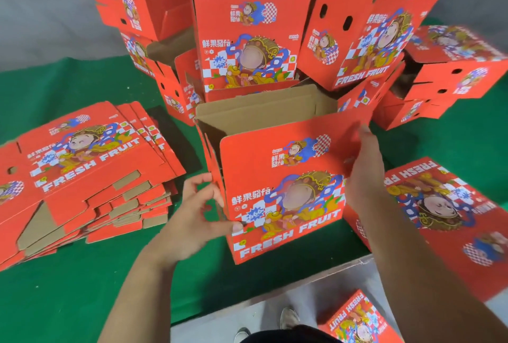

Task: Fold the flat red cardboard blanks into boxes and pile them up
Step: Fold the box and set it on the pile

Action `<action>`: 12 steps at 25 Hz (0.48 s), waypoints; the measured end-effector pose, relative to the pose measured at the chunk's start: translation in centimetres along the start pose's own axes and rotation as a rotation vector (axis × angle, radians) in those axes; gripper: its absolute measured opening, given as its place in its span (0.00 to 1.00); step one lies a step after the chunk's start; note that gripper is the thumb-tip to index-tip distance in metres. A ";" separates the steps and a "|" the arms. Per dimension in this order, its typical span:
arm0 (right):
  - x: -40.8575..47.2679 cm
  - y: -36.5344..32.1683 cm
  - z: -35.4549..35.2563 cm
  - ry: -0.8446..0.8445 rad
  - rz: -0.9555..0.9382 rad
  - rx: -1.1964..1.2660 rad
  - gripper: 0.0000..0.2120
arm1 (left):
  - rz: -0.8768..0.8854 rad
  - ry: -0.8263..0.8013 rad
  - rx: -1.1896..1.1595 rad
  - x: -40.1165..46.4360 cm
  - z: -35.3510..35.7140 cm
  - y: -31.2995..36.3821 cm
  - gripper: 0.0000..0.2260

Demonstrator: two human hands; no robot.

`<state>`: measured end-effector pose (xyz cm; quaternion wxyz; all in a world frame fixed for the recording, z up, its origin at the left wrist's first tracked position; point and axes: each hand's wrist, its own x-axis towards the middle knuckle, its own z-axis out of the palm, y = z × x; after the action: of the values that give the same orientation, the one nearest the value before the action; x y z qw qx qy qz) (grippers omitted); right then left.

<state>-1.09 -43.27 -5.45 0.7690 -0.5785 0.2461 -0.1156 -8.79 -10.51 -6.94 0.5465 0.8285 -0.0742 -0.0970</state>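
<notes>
A half-formed red box [286, 177] stands upright in front of me on the green table [82, 287], its brown inside open at the top. My left hand [203, 213] pinches the box's lower left edge with thumb and fingers. My right hand [362, 166] lies flat against the box's right side, fingertips near its upper right corner. A stack of flat red blanks [82, 169] lies to the left. Folded boxes [247, 32] are piled at the back, leaning on each other.
More folded boxes lie at the right [450, 68] and close at the right front [445, 213]. Another red box [354, 320] sits on the floor by my shoes [288, 318]. The table's front edge runs just below my arms.
</notes>
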 end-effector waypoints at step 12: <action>2.8 -3.2 -1.7 0.232 -0.368 0.060 0.09 | 0.138 0.181 0.257 6.1 3.6 3.8 0.20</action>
<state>0.74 -46.94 -3.46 0.7182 -0.5735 0.2196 -0.3272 -3.82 -16.62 -5.34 0.4459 0.8898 -0.0934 0.0260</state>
